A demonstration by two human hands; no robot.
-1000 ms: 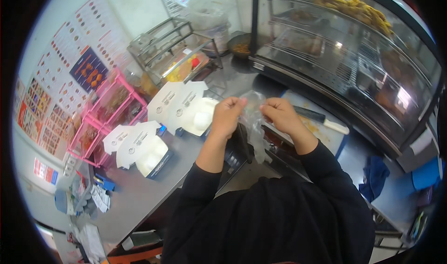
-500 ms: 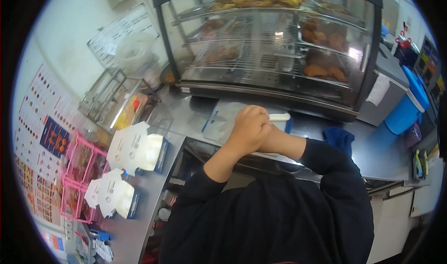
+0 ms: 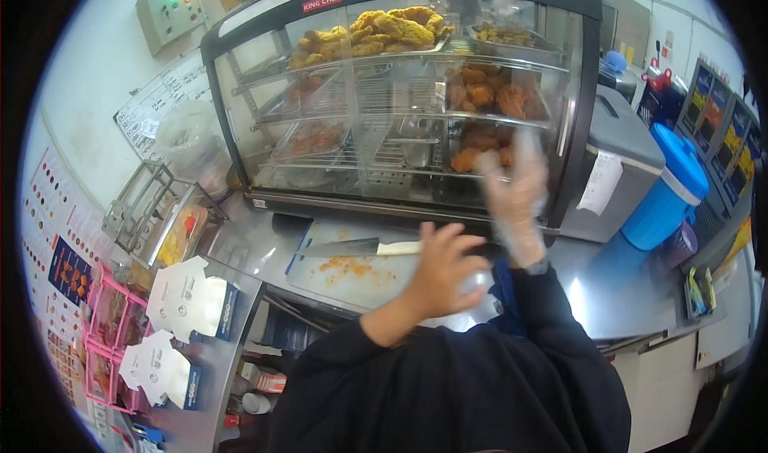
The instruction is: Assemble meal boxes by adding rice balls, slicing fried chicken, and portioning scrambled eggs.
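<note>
Glass warming cabinet straight ahead, shelves of fried chicken behind the pane. Below it on the steel counter lies a white cutting board with orange crumbs, a knife resting across its top edge. Blue lidded container off to my right, folded white cartons at left by pink racks. The cabinet glass stands between my hands and the chicken. My right hand, in a thin clear plastic glove, is raised with fingers spread wide, holding nothing, up against the cabinet front. My left hand is bare, fingers loosely splayed, gripping nothing, hovering over the board's right end just beside the knife handle.
</note>
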